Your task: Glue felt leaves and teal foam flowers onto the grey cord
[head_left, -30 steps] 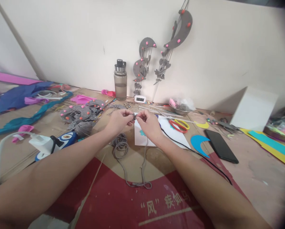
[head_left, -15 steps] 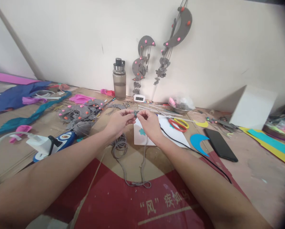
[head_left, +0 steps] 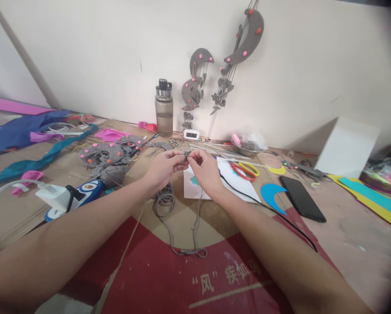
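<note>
Well, I'm seeing left hand and right hand pinching grey bit; looped cord lying below, maybe risking knots if tugged.

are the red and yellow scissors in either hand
No, the scissors lie off to the right, while the left hand and right hand pinch a small greyish piece.

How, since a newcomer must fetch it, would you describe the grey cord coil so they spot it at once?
On the cardboard, find the dark red area at bottom centre. Just beyond its edge, below the left hand in the picture, lies the grey cord coil. Unlike the compact grey yarn ball farther left, its loops are open and a strand trails onto the red.
</note>
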A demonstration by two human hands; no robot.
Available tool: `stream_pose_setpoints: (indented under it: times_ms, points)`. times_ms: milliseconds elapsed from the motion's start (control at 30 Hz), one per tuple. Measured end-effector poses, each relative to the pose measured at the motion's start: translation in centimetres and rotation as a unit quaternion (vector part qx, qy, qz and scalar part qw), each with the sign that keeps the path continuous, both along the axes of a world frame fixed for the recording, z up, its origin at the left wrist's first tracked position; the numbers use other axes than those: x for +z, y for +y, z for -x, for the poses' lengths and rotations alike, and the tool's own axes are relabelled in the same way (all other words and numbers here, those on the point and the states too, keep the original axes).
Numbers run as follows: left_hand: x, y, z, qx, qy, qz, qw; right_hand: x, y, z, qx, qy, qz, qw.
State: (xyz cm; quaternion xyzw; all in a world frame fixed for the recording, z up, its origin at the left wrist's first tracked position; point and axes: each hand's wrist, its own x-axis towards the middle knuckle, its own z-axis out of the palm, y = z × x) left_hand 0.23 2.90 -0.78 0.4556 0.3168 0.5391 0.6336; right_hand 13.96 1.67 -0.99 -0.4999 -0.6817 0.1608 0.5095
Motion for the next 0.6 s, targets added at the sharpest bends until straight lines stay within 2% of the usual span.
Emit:
stream_pose_setpoints:
  times_ms: [133, 300, 600]
  points:
    - [0.21, -0.17, -0.01, -0.003, 0.005, -0.003, 1.0, -0.18, -0.02, 0.04, -0.001, -0.013, -0.006, 1.0]
    - [0.33, -0.33, -0.01, 0.006, 0.007, 0.027, 1.0, -0.13, -0.14, 0.05, -0.007, -0.037, -0.02, 0.999]
    - [0.33, -0.31, -0.1, -0.03, 0.011, 0.003, 0.999, 0.17, -0.54, -0.03, -0.011, -0.106, -0.086, 0.991]
